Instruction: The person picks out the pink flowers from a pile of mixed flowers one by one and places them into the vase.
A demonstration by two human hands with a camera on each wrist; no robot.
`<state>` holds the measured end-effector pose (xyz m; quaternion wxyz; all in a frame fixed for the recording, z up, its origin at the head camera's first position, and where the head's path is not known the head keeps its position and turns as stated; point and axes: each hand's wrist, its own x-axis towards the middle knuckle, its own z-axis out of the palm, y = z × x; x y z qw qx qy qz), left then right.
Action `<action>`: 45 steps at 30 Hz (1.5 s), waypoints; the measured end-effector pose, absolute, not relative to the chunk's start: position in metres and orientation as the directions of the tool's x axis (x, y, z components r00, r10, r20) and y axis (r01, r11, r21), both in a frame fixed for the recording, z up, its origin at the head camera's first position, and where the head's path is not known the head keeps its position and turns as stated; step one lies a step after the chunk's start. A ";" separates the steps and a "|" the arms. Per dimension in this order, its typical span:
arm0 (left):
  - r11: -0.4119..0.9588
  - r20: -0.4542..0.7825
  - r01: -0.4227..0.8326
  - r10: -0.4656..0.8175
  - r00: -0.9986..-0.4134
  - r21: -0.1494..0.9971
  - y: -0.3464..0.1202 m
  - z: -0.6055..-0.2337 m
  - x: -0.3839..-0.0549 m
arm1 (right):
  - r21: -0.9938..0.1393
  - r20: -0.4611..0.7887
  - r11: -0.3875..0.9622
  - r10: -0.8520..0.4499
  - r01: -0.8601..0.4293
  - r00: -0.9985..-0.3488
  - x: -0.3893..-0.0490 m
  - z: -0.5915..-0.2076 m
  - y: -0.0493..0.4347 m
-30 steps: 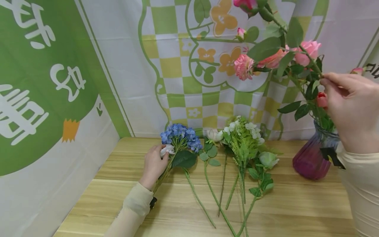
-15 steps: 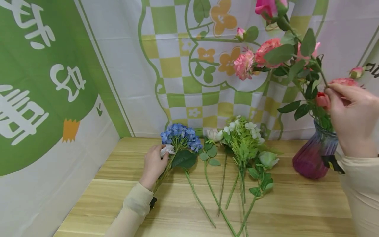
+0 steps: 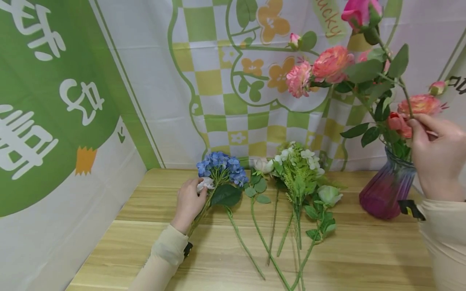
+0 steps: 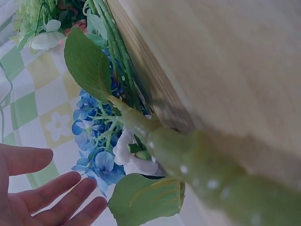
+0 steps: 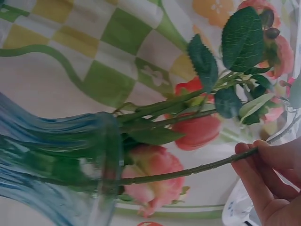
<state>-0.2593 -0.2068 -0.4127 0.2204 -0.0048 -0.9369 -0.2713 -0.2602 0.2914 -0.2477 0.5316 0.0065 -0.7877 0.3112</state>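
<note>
My right hand [image 3: 438, 151] pinches the green stem [image 5: 197, 168] of a bright pink rose [image 3: 358, 15] between thumb and fingertips. The right wrist view shows that stem running down through the mouth of the glass vase [image 3: 385, 190], which shades from blue to purple. Peach-pink flowers [image 3: 333, 64] and a red bloom [image 5: 197, 131] stand in the same vase. On the left, my left hand [image 3: 189, 202] lies beside a blue hydrangea [image 3: 220, 166] and a white flower [image 3: 206, 184]. Its fingers [image 4: 66, 188] are extended and loose in the left wrist view, gripping nothing.
Several cut stems lie across the wooden table [image 3: 145, 250], among them a white-flowered green spray [image 3: 298, 173], a pale green rose [image 3: 329, 196] and a whitish rose [image 3: 263, 165]. Behind them hangs a checkered cloth [image 3: 233, 105].
My right hand has moved down and slightly right, and the pink rose has shifted right and lower with its stem. The left hand has stayed in place.
</note>
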 end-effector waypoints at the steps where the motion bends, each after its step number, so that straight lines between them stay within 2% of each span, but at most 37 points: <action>1: 0.853 0.415 0.129 -0.110 -0.903 0.506 -0.207 -0.413 -0.259 | -0.489 0.838 0.805 0.328 -0.335 -0.435 -0.260 -0.250 0.293; 9: 0.850 0.410 0.125 -0.114 -0.905 0.511 -0.207 -0.414 -0.260 | -0.550 0.786 0.801 0.401 -0.236 -0.472 -0.264 -0.264 0.304; 29: 0.867 0.439 0.131 -0.109 -0.892 0.481 -0.206 -0.416 -0.260 | -0.586 0.743 0.797 0.456 -0.148 -0.491 -0.272 -0.290 0.331; 39: 0.865 0.433 0.129 -0.109 -0.895 0.485 -0.205 -0.416 -0.259 | -0.558 0.762 0.814 0.425 -0.160 -0.489 -0.274 -0.299 0.336; 45: 0.869 0.443 0.131 -0.110 -0.890 0.478 -0.206 -0.417 -0.260 | -0.495 0.780 0.861 0.378 -0.121 -0.500 -0.273 -0.303 0.340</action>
